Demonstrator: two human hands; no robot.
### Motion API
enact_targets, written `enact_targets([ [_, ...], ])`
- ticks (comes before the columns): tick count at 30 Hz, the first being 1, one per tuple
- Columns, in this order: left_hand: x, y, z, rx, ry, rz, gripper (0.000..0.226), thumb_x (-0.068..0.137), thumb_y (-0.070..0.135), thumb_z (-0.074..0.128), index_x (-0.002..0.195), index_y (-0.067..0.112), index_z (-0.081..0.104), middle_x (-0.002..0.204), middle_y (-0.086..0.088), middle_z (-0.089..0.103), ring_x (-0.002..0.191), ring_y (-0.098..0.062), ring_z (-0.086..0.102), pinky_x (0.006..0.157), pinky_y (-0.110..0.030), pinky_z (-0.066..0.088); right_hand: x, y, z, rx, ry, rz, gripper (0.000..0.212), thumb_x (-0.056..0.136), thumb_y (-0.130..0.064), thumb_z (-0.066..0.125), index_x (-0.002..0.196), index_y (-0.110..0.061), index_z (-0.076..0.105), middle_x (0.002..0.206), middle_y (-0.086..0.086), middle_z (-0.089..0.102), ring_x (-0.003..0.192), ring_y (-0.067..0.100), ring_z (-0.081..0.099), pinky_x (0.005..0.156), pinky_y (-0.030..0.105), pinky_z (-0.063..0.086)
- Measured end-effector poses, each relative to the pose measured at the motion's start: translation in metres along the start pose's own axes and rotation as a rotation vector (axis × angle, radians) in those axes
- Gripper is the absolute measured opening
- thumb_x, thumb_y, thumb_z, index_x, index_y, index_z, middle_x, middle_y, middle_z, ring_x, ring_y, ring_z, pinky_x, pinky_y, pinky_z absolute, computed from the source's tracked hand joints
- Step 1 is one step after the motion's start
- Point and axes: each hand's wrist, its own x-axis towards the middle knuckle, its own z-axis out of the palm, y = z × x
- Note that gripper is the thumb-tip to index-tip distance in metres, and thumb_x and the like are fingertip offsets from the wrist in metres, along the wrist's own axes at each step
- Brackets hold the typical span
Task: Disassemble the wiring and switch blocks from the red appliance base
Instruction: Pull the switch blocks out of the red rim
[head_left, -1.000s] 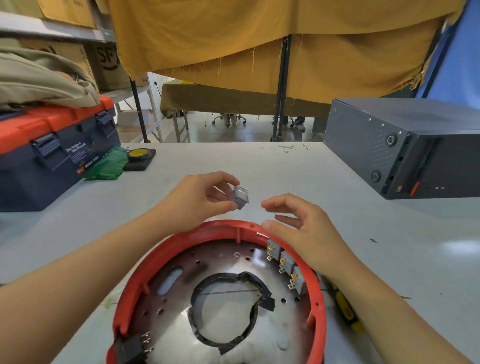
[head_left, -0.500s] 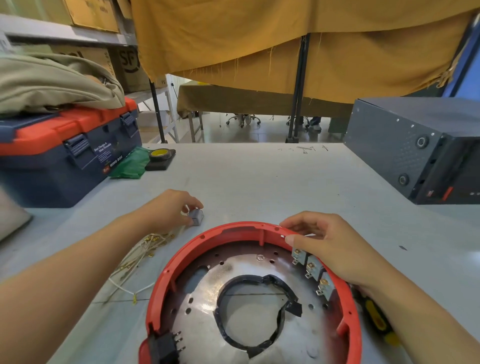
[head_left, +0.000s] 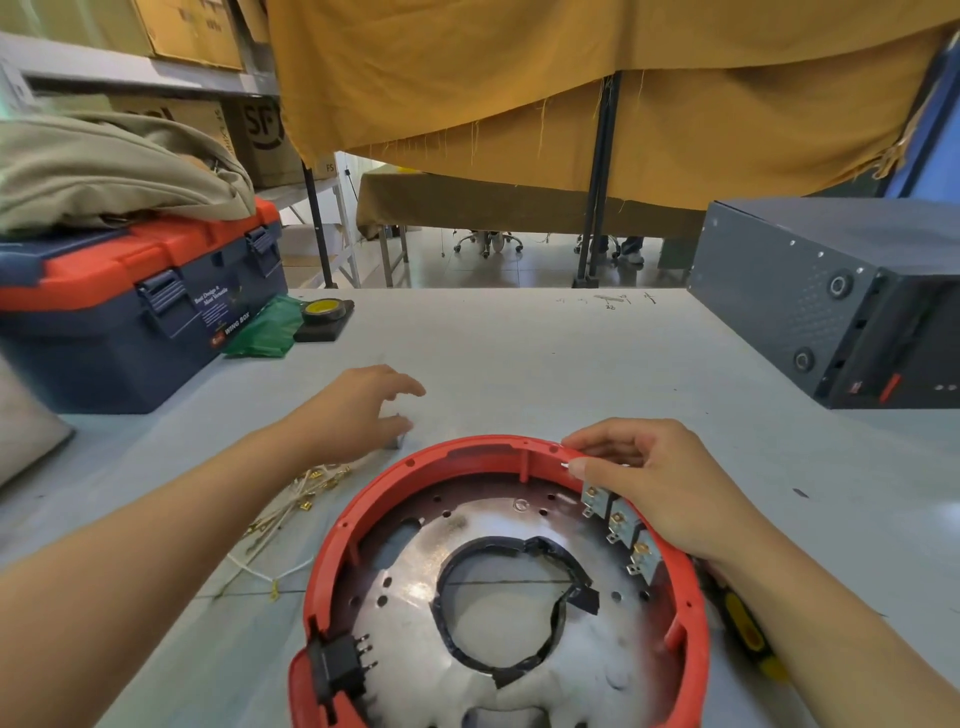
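So this teardown looks roughly halfway, maybe a bit past. The red base (head_left: 519, 571) sits on the surface (head_left: 519, 353) right in front of the person, open side up. The wiring looks to be out: a loose bundle of wires (head_left: 291, 509) with brass connectors lies on the surface just left of the base. One small grey switch block (head_left: 399, 440) is out too, sitting by the left hand (head_left: 358, 410), whose fingers are spread loose above it, not gripping anything. The right hand (head_left: 654, 488) has its fingers curled over the rim, at the row of three switch blocks (head_left: 621, 525) still seated in the wall. A black plug socket (head_left: 337, 662) at the near-left rim is still mounted as well, so probably four parts left to pull.
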Motion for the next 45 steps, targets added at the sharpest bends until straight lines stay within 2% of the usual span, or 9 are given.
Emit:
enact_targets([
  [3,-0.007,0.035,-0.007,-0.163,0.037,0.11,0.03,0.09,0.034,0.058,0.12,0.028,0.06,0.112,0.015,0.059,0.093,0.007,0.053,0.077,-0.003,0.038,0.001,-0.001,0.0,0.006,0.011,0.014,0.013,0.082,-0.011,0.073,0.095,-0.015,0.076,0.087,-0.001,0.075,0.081,0.007,0.07,0.078,0.013,0.052],
  [6,-0.013,0.069,-0.007,-0.275,-0.016,0.203,0.031,0.087,0.038,0.061,0.117,0.031,0.062,0.106,0.023,0.059,0.089,0.016,0.052,0.078,0.002,0.038,0.002,-0.001,0.0,0.012,0.031,0.019,0.012,0.083,-0.014,0.072,0.094,-0.017,0.076,0.086,-0.003,0.076,0.08,0.005,0.07,0.078,0.014,0.052],
  [13,-0.012,0.106,0.014,-0.223,0.017,0.329,0.022,0.085,0.033,0.066,0.105,0.023,0.067,0.093,0.008,0.069,0.084,-0.006,0.059,0.078,-0.018,0.044,-0.001,-0.001,-0.006,-0.036,0.104,-0.016,0.01,0.085,-0.017,0.07,0.079,-0.022,0.076,0.074,-0.01,0.072,0.07,0.001,0.065,0.065,0.009,0.047],
  [18,-0.009,0.11,0.022,-0.173,0.043,0.3,0.027,0.081,0.049,0.063,0.096,0.026,0.062,0.082,0.008,0.063,0.077,-0.011,0.056,0.074,-0.036,0.049,-0.003,-0.003,-0.009,-0.128,0.046,-0.043,0.008,0.084,-0.015,0.07,0.082,-0.022,0.075,0.077,-0.007,0.07,0.073,0.002,0.062,0.066,0.01,0.048],
  [24,-0.007,0.105,0.021,-0.078,0.051,0.266,0.032,0.081,0.056,0.058,0.094,0.027,0.059,0.074,0.011,0.053,0.073,-0.013,0.051,0.07,-0.038,0.049,-0.004,-0.005,-0.009,-0.15,-0.032,-0.038,0.02,0.084,-0.015,0.07,0.1,-0.026,0.072,0.087,-0.012,0.068,0.08,-0.001,0.063,0.07,0.006,0.047],
  [29,-0.008,0.095,0.018,0.008,0.075,0.184,0.035,0.082,0.06,0.054,0.094,0.028,0.057,0.078,0.012,0.052,0.076,-0.013,0.051,0.065,-0.031,0.043,-0.004,-0.004,-0.006,-0.047,-0.067,-0.037,0.033,0.08,-0.008,0.072,0.111,-0.019,0.067,0.104,-0.008,0.069,0.093,-0.001,0.065,0.085,0.011,0.049],
  [35,-0.011,0.095,0.014,-0.036,0.061,0.268,0.027,0.088,0.044,0.058,0.104,0.023,0.061,0.094,0.007,0.063,0.083,-0.011,0.055,0.074,-0.03,0.047,-0.003,-0.001,0.004,-0.107,0.014,-0.055,0.027,0.079,-0.013,0.074,0.104,-0.021,0.069,0.101,-0.011,0.069,0.092,-0.005,0.064,0.077,0.004,0.047],
  [39,-0.009,0.099,0.013,-0.144,0.043,0.359,0.018,0.087,0.027,0.063,0.104,0.02,0.065,0.089,0.01,0.063,0.071,0.003,0.05,0.066,-0.007,0.036,-0.003,-0.001,0.005,-0.215,0.079,-0.129,0.016,0.077,-0.017,0.075,0.091,-0.026,0.07,0.093,-0.01,0.065,0.085,-0.003,0.061,0.072,0.008,0.046],
  [45,-0.01,0.097,0.02,-0.266,0.086,0.392,0.019,0.085,0.019,0.066,0.104,0.018,0.067,0.091,0.008,0.068,0.077,-0.001,0.053,0.07,-0.007,0.037,-0.002,0.0,0.006,-0.213,0.1,-0.153,0.017,0.076,-0.015,0.077,0.088,-0.025,0.071,0.088,-0.008,0.067,0.082,-0.003,0.059,0.071,0.008,0.045],
])
